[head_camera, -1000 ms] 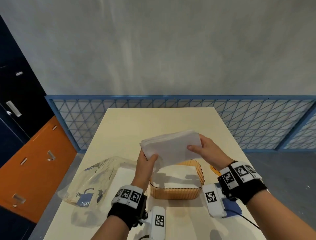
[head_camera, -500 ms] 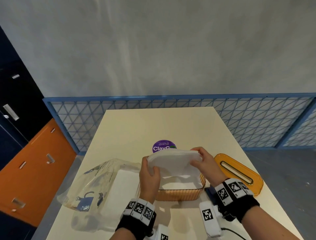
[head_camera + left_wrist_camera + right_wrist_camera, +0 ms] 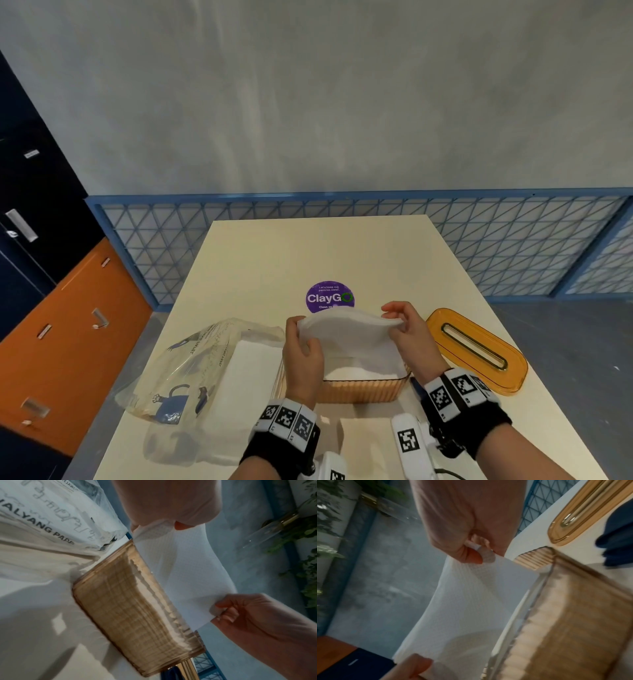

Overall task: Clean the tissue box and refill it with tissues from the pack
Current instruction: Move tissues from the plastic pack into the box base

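Note:
A white stack of tissues point(image 3: 349, 334) bends between both hands just above the open amber tissue box point(image 3: 363, 390). My left hand point(image 3: 303, 346) pinches its left end and my right hand point(image 3: 402, 325) pinches its right end. More white tissues lie inside the box. The left wrist view shows the ribbed box point(image 3: 137, 615) with the tissues point(image 3: 180, 568) hanging over it. From the right wrist, the tissues point(image 3: 471, 595) drop beside the box point(image 3: 565, 615). The clear plastic tissue pack point(image 3: 191, 370), with tissues left in it, lies to the box's left.
The amber slotted lid point(image 3: 476, 349) lies flat to the right of the box. A purple round sticker point(image 3: 329, 297) is on the cream table point(image 3: 308, 253) behind the box. A blue cloth point(image 3: 618, 534) sits near the box's right side. A blue lattice fence point(image 3: 513, 246) rings the table.
Both hands have lowered the tissue stack from well above the box down to its opening. The stack now sags and curves between the hands.

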Tool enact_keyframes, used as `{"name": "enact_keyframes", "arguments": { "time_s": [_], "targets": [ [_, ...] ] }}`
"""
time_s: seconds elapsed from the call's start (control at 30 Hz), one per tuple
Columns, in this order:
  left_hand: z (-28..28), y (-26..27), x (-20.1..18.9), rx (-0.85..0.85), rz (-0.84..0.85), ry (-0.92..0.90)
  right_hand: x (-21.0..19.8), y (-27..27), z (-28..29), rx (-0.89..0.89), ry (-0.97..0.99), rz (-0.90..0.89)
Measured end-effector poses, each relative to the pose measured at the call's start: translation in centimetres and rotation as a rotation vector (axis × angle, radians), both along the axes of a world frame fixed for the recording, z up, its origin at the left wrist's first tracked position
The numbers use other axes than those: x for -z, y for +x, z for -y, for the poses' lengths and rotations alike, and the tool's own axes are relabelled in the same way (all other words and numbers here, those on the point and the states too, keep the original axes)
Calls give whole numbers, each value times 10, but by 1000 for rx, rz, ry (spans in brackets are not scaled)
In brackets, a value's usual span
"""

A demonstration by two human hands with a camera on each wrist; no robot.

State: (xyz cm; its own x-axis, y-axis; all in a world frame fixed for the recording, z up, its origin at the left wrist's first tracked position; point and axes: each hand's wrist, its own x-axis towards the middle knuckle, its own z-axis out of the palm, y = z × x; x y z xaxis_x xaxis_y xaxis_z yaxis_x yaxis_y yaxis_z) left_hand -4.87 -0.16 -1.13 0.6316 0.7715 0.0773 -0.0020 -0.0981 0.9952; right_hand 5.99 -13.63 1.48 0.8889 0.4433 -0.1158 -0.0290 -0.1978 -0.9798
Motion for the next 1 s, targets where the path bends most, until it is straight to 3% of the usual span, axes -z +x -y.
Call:
{"name": "enact_keyframes", "arguments": {
  "time_s": [0.2, 0.43, 0.63, 1.0],
  "targets": [
    [-2, 4, 8, 54, -94, 22, 19, 0, 2, -11, -115, -15],
    [4, 7, -4, 9, 1, 8, 6, 0, 2, 2, -40, 18],
    [1, 6, 4, 89, -159, 41, 21, 6, 7, -38, -189, -5],
    [-2, 3, 7, 36, -197, 119, 20, 9, -1, -11, -204, 20]
  ]
}}
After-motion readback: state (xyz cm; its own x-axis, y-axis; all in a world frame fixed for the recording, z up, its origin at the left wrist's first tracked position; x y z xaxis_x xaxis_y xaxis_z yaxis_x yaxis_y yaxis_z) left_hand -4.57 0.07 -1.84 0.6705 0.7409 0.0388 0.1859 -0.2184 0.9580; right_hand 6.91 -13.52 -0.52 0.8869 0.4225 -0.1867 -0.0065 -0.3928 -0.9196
